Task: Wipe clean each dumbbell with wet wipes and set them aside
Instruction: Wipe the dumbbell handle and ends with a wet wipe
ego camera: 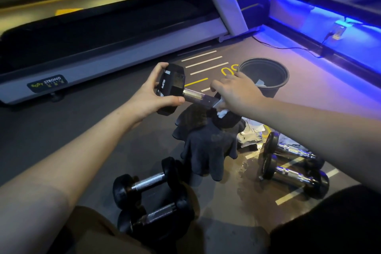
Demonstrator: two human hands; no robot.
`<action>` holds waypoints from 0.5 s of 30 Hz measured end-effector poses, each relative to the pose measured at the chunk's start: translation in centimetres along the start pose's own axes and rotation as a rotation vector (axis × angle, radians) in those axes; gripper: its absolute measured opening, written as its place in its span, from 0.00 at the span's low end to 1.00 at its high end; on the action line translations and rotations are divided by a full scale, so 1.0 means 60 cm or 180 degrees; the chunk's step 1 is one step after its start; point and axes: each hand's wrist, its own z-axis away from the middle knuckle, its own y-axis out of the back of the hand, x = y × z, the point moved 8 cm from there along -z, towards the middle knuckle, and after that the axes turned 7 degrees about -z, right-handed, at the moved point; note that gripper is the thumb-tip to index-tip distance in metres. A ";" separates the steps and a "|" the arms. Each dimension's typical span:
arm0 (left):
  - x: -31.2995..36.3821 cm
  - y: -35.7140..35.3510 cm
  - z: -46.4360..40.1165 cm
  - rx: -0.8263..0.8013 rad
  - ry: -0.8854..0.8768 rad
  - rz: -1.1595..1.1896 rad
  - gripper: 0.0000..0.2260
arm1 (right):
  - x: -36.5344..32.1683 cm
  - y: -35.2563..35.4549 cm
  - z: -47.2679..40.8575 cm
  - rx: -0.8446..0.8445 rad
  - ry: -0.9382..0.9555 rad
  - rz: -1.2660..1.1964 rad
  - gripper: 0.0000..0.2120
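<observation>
My left hand (pixel 151 94) grips the near hexagonal head of a black dumbbell (pixel 173 86) and holds it above the floor. My right hand (pixel 237 90) wraps a white wet wipe (pixel 221 109) around the far end of the metal handle (pixel 198 97); the dumbbell's other head is mostly hidden under that hand. Two round-headed black dumbbells (pixel 150 183) lie on the floor near my left knee. Another pair of dumbbells (pixel 292 167) with shiny chrome handles lies to the right.
A dark cloth (pixel 208 144) lies crumpled on the floor below the held dumbbell. A black bucket (pixel 266 76) with a used wipe inside stands behind my right hand. A white wipes pack (pixel 251 134) sits beside the cloth. A treadmill (pixel 103 47) runs along the left.
</observation>
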 end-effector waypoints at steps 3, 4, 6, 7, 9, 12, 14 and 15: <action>-0.007 0.003 -0.002 0.0012 0.0059 -0.0010 0.38 | 0.000 0.007 0.003 0.0087 0.0102 0.0181 0.24; -0.009 0.003 -0.003 0.0015 0.0075 -0.0003 0.38 | 0.001 0.010 0.003 0.0128 0.0128 0.0249 0.23; -0.013 0.004 -0.003 0.0004 0.0085 -0.0008 0.38 | 0.008 0.017 0.008 0.0221 0.0029 0.0279 0.20; -0.014 0.004 -0.003 -0.0005 0.0085 -0.0012 0.39 | 0.016 0.019 0.011 0.0234 -0.0123 0.0231 0.19; -0.017 0.005 -0.002 -0.0009 0.0091 -0.0018 0.38 | 0.037 0.020 0.021 0.0158 -0.0623 -0.0138 0.19; -0.021 0.006 0.000 -0.0008 0.0090 0.0009 0.36 | 0.079 0.002 0.049 -0.0182 -0.1731 -0.1375 0.28; -0.023 0.007 0.001 -0.0004 0.0102 0.0037 0.38 | 0.090 -0.024 0.074 -0.0555 -0.2382 -0.2379 0.35; -0.024 0.007 0.002 0.0005 0.0107 0.0030 0.40 | 0.083 -0.037 0.085 -0.0732 -0.2580 -0.2974 0.35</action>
